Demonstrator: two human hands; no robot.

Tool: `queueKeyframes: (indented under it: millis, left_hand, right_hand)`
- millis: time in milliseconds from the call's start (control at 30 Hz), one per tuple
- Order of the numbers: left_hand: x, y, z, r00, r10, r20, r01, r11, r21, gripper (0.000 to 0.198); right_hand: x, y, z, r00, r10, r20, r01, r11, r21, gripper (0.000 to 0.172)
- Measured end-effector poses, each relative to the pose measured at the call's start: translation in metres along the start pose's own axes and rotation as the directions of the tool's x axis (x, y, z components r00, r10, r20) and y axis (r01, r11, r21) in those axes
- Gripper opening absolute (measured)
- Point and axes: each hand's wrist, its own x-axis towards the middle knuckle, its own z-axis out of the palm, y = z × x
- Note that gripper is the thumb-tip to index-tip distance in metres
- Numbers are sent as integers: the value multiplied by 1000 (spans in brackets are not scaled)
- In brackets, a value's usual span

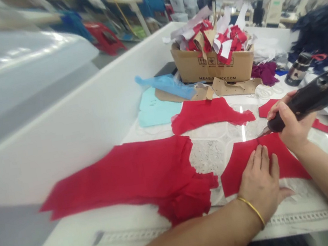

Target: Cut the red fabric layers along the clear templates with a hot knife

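My left hand (261, 180) lies flat with fingers stretched out on a small red fabric piece (240, 162) at the table's near edge; a gold bangle circles the wrist. My right hand (290, 127) is wrapped round a black hand-held cutting tool (313, 98), whose metal tip touches the same red piece just beyond my left fingertips. A large stack of red fabric (135, 178) lies to the left, and another red piece (206, 113) lies further back.
A cardboard box (214, 68) full of red and white scraps stands at the back. Light blue paper (153, 108), a blue plastic bag (170, 86) and brown patterns (235, 86) lie before it. A white wall (73, 129) borders the left. A dark bottle (298, 69) stands right.
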Motion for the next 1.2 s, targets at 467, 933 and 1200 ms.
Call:
queueKeyframes:
  millis: [467, 933, 1200]
  left_hand:
    - [1, -1, -2, 999, 6, -39, -5, 1000, 24, 88]
    - [39, -61, -47, 975, -193, 110, 209, 963, -167, 19]
    - [47, -61, -63, 901, -258, 348, 355, 901, -250, 17]
  right_hand:
    - [7, 2, -26, 999, -18, -45, 14, 996, -93, 38]
    - [-1, -27, -18, 999, -21, -33, 22, 999, 25, 35]
    - [-37, -62, -5, 960, 139, 245, -187, 965, 184, 26]
